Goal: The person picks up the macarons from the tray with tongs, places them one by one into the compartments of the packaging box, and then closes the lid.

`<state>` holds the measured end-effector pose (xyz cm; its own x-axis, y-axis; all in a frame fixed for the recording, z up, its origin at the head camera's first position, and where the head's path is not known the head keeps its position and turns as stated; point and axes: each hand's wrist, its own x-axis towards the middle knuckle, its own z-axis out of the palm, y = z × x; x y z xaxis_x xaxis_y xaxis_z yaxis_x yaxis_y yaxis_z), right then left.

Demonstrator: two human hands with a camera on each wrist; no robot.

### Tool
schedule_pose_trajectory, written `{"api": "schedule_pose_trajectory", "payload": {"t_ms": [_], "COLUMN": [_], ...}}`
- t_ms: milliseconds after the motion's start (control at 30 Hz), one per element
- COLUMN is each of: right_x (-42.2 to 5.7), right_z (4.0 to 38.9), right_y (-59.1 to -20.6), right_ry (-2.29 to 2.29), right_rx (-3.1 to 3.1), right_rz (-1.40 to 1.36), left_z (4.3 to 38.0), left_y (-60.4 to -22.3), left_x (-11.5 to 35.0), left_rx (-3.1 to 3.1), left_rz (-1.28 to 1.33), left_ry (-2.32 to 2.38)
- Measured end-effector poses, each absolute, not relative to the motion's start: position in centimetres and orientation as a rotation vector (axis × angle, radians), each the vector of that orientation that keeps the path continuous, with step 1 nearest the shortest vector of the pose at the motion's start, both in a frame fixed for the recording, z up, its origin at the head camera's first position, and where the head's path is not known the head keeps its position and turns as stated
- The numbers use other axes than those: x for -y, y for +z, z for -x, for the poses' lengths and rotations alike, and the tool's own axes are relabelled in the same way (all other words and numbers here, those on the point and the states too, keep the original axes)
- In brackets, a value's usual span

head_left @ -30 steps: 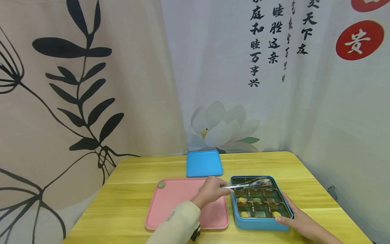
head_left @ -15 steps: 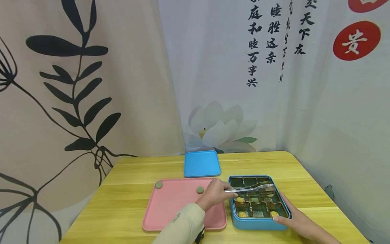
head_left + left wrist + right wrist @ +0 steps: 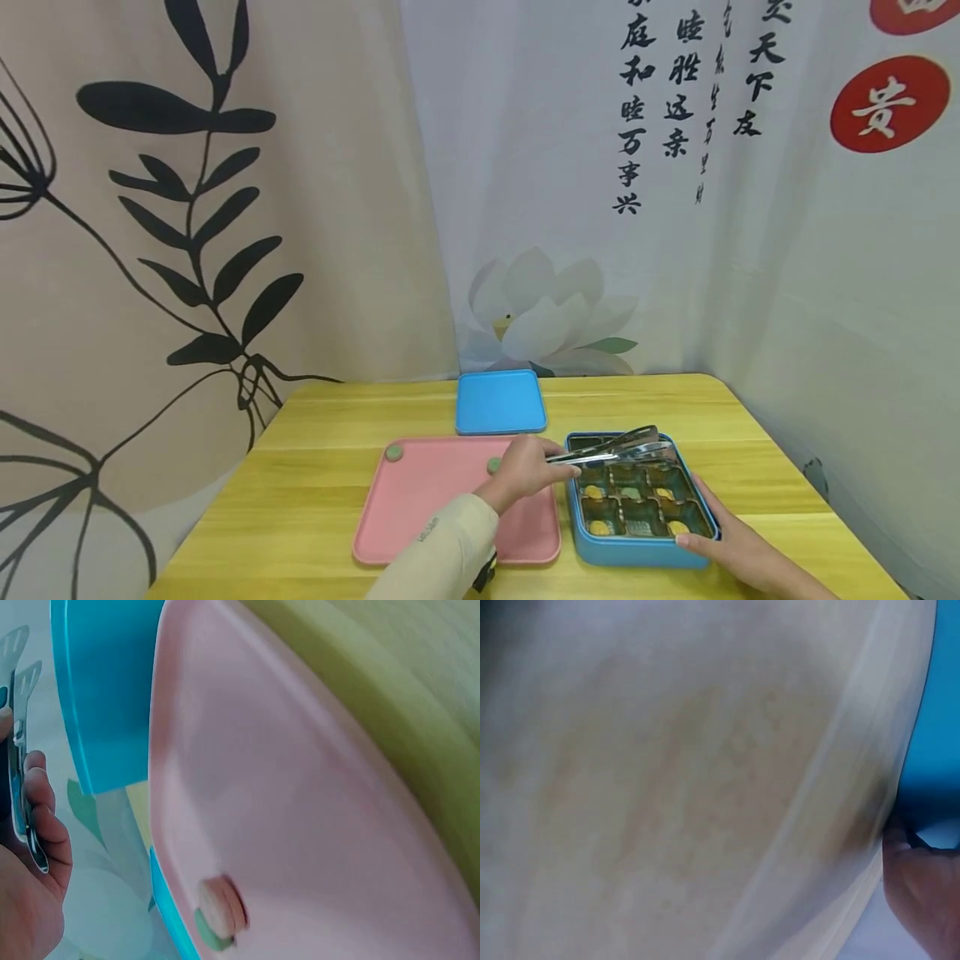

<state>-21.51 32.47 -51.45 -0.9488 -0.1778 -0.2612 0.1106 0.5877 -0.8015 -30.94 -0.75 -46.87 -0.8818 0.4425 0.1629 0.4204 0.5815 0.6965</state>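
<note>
Yellow wood-grain counter (image 3: 277, 483) before us, we see a pink tray (image 3: 427, 500) at left, then the left hand (image 3: 525, 468) gripping tongs (image 3: 613, 455), their tips spread above the blue box (image 3: 641, 552) just right of that hand. Lowered askew, we judge, they could knock the yellow pieces (image 3: 599, 527). Farthest right, the right hand (image 3: 738, 546) holds the box's side; a loosened grip might let it slide.

Silver tongs (image 3: 606, 455), blue box (image 3: 637, 552)
</note>
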Motion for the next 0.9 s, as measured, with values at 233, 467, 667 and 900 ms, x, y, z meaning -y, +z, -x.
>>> {"api": "schedule_pose_trajectory", "payload": {"t_ms": [233, 467, 667, 900], "right_x": [-32.4, -32.5, -32.4, -32.5], "right_z": [21.4, 21.5, 21.5, 21.7], "right_y": [-51.4, -51.5, -51.4, -51.5], "right_ry": [-1.309, -1.338, -1.336, -1.333], "right_rx": [-2.517, -2.483, -2.476, -2.472], "right_rz": [0.059, 0.062, 0.067, 0.065], "left_z": [31.6, 31.6, 32.2, 32.7], "left_y": [-46.5, -45.9, -45.6, -45.4], "left_x": [2.2, 4.2, 6.0, 8.3], "left_rx": [-2.827, -2.743, -2.783, -2.798], "left_rz": [-0.819, -0.690, -0.665, -0.670], "left_ry": [1.213, 1.329, 1.303, 1.368]}}
